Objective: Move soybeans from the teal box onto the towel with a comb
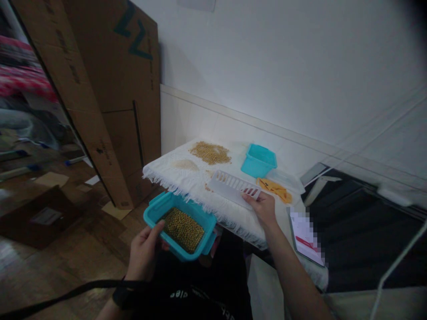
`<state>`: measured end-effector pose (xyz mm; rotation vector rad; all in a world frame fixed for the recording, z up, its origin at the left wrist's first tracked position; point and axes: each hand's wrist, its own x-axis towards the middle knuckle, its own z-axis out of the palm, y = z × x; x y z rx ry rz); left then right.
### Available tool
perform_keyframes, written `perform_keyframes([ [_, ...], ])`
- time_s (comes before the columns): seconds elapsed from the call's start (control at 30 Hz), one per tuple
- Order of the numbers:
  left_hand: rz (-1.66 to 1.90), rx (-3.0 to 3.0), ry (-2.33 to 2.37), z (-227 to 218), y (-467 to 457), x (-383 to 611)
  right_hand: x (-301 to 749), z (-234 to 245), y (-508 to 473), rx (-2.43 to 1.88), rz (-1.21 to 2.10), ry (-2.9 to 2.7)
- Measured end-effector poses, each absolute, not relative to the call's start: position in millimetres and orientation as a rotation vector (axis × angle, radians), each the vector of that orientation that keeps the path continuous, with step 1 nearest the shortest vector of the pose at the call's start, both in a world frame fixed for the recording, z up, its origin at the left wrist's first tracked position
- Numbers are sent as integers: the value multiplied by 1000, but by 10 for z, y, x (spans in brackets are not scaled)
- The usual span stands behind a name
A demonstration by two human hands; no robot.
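Observation:
My left hand [147, 242] grips the near-left rim of a turquoise plastic container [211, 220], thumb over the edge. Yellowish soybeans [185, 229] lie inside it, and it hangs just off the front edge of the table. In my right hand [262, 206] is a flat white slotted plastic strip [230, 189], held by its right end low over the cloth. Beyond the strip, a pile of soybeans [211, 152] is spread on the table. A smaller pale heap of grains [184, 165] sits left of the strip, and a few loose beans show by its left end.
On the fringed white tablecloth [163, 166] stand a second turquoise container [256, 166], an orange cloth [275, 190] and a clear lid [290, 178]. A phone [305, 240] lies at the right edge. A tall cardboard box [130, 98] stands left, a white wall [283, 75] behind.

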<state>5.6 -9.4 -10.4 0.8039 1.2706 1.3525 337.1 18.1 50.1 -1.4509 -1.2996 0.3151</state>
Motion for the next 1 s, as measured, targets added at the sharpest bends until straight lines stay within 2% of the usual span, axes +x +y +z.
perform_keyframes([
  [0.67, 1325, 708, 1187, -104, -89, 29, 2888, 575, -98, -1467, 289, -1456],
  [0.83, 1331, 735, 1213, -94, -93, 35, 2969, 604, 60, -1493, 149, -1314],
  [1.0, 1311, 710, 1220, -70, -89, 43, 2996, 569, 202, -1516, 165, -1335],
])
